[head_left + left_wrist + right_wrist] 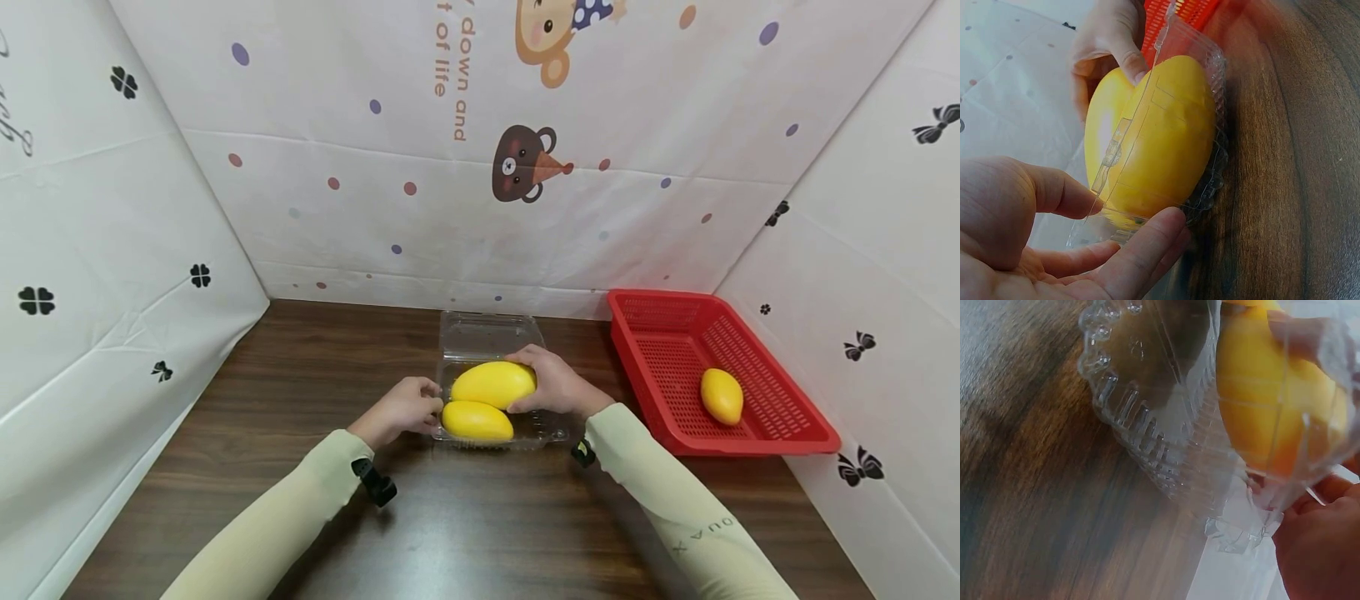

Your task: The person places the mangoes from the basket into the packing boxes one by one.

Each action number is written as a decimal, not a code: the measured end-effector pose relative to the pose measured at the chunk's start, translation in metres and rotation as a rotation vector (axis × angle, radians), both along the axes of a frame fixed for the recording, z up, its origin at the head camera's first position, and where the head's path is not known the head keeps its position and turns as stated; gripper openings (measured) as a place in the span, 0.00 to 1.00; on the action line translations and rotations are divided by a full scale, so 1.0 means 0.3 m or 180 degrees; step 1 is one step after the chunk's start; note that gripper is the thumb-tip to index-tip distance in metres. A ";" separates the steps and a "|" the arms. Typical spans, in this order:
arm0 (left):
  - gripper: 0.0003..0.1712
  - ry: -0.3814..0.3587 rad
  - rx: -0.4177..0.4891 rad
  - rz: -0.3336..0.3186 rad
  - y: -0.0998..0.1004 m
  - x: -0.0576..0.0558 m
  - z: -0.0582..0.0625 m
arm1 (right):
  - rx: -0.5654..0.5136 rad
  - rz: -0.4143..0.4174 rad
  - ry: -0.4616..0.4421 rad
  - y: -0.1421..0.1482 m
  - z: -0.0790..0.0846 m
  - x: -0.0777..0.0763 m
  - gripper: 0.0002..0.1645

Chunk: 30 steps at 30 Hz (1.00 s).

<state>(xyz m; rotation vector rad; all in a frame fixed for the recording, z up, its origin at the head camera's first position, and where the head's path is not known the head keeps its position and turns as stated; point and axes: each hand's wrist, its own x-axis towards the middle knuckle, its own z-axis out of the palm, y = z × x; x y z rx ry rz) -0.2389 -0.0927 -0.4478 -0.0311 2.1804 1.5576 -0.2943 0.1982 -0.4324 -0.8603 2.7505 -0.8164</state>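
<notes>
A clear plastic clamshell box (532, 429) lies on the table with its lid (487, 336) folded back towards the wall. Inside, along the near side, rests one yellow mango (477, 421). My right hand (553, 382) grips a second, larger mango (493, 384) just behind it, thumb on the near side and fingers over the far end. My left hand (405, 408) pinches the box's left wall; in the left wrist view thumb and fingertips (1169, 219) lie on either side of the clear plastic. The right wrist view shows a mango (1266, 400) through the box wall.
To the right stands a red slotted basket (645, 375) with a third mango (722, 397) in it, close beside the right forearm. A printed white cloth (360, 217) walls the dark wooden table (315, 358) at the back and both sides.
</notes>
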 end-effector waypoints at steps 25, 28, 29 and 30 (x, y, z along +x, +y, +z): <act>0.25 0.0027 -0.0030 -0.0016 -0.001 -0.001 -0.003 | 0.0230 0.0121 0.0205 0.007 -0.007 0.004 0.45; 0.25 0.0035 -0.0041 -0.0021 -0.002 -0.001 -0.002 | 0.0268 0.0109 0.0236 0.002 -0.001 0.006 0.44; 0.26 0.0033 -0.0041 -0.0022 -0.002 -0.001 -0.001 | 0.0274 0.0098 0.0227 0.001 0.001 0.007 0.45; 0.26 0.0027 -0.0040 -0.0023 -0.002 -0.001 -0.001 | 0.0277 0.0088 0.0216 0.000 0.002 0.007 0.45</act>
